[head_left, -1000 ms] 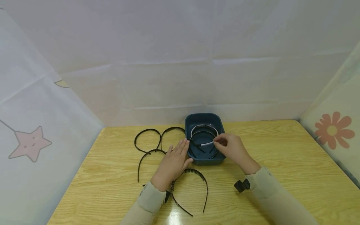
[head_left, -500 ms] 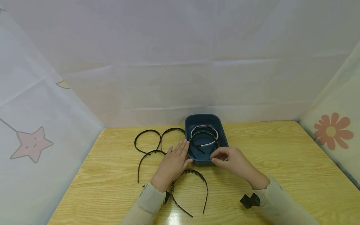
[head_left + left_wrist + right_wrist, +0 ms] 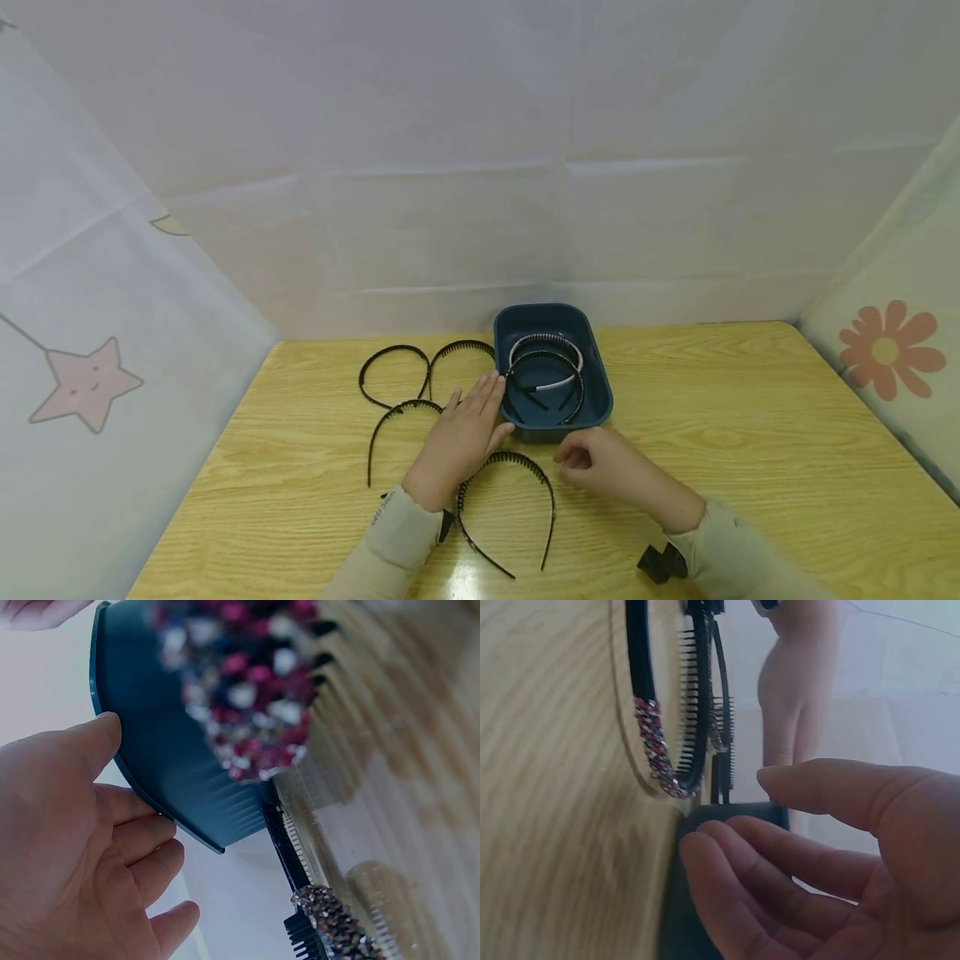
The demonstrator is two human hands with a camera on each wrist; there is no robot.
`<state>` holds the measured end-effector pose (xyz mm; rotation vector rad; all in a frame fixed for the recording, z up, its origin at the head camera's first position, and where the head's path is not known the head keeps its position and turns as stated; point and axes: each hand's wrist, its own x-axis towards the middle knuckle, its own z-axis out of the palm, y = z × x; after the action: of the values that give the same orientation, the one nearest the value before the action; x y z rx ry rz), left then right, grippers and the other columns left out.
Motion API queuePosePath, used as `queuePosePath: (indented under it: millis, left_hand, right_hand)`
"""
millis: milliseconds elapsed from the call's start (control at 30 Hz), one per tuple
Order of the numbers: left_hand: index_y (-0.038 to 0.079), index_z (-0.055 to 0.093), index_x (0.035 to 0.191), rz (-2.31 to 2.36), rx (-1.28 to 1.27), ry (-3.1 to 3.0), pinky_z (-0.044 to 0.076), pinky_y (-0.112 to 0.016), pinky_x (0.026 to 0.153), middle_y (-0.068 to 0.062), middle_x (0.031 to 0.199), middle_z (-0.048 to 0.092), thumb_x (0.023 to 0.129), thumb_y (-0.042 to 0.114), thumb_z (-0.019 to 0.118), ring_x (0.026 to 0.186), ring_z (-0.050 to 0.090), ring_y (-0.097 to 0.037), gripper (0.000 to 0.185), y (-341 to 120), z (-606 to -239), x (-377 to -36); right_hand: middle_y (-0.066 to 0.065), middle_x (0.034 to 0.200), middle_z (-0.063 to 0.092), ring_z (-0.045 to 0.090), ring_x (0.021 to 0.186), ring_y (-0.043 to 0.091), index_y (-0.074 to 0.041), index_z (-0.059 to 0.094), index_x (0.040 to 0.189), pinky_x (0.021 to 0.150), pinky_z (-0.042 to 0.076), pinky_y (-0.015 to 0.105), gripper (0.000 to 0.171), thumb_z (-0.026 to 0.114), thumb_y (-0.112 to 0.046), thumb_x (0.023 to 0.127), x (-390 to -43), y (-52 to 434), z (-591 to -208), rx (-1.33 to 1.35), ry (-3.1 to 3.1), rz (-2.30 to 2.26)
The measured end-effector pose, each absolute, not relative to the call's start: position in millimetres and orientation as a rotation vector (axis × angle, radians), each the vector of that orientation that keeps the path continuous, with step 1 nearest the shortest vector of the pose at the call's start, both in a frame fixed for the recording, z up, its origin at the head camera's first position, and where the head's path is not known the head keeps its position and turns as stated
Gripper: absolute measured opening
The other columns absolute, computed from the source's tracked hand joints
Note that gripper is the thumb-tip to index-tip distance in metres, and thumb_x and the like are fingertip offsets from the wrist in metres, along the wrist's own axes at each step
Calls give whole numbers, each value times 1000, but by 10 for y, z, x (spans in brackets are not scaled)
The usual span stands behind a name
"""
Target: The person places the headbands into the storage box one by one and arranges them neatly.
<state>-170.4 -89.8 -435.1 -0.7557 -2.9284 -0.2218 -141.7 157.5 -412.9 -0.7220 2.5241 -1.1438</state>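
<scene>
My left hand point(image 3: 459, 442) rests with outstretched fingers against the left side of a dark blue plastic box point(image 3: 542, 435); in the left wrist view its thumb and fingertips touch the rim. Inside the box lie a white headband point(image 3: 557, 385) and a black headband point(image 3: 580, 398), overlapping. Just off the box's front right corner, my right hand point(image 3: 618, 468) hovers, fingers loosely bent and holding nothing. Nearest to it is a black toothed headband point(image 3: 552, 508) on the table, its band covered in pink and silver stones point(image 3: 654, 742).
Further black headbands lie left of the box: a round one point(image 3: 362, 375), one point(image 3: 461, 343) against the box wall, and one point(image 3: 371, 450) partly under my left hand. The wooden table point(image 3: 720, 392) meets a pale cloth backdrop point(image 3: 450, 233) behind.
My right hand let go of the headband in the box, then drew back over the front right rim toward the table. The left hand has stayed put.
</scene>
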Motion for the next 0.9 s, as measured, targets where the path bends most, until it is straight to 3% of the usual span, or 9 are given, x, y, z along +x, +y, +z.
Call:
queuePosePath:
  millis: [400,900]
  left_hand:
    - [5,28,160,-209,-765,-2925,27,-54,121,-12,165,26,108,46,44,152,28,-26,69,-908,-4332,-1691]
    - [2,31,159,-206,-785,-2870,31,-55,119,-13,164,30,107,44,47,150,32,-27,68,-912,-4345,-1684]
  right_hand:
    - [3,84,71,64,73,11,5,74,98,63,57,29,21,79,-10,85,-1362,1382,-4310,-621,2594,-1021]
    - [-4,67,61,53,57,8,2,74,89,52,48,24,10,75,3,79,-1357,1299,-4371,-633,2688,-977]
